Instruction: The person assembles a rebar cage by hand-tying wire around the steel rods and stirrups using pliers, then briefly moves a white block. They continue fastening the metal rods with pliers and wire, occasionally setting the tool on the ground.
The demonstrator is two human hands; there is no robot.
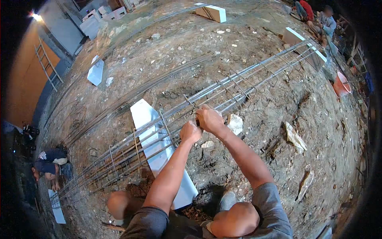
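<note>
A long rebar cage [234, 88] runs diagonally from lower left to upper right, made of steel bars with square wire stirrups. Over its near side my two hands are close together. My left hand [191, 132] is closed in a fist at the near bars. Just right of it and slightly farther off, my right hand [210, 118] is closed at the same side, beside a stirrup. My fingers hide the exact spot they grip. Under the cage, left of my hands, lies a white block [150, 133] as a support.
Another white block [304, 47] props the far end, and a further one [57, 207] the left end. Loose bars [159, 75] lie behind. A person [51, 163] crouches at left; others [326, 24] sit upper right near an orange bucket [341, 84]. Stones dot the dirt.
</note>
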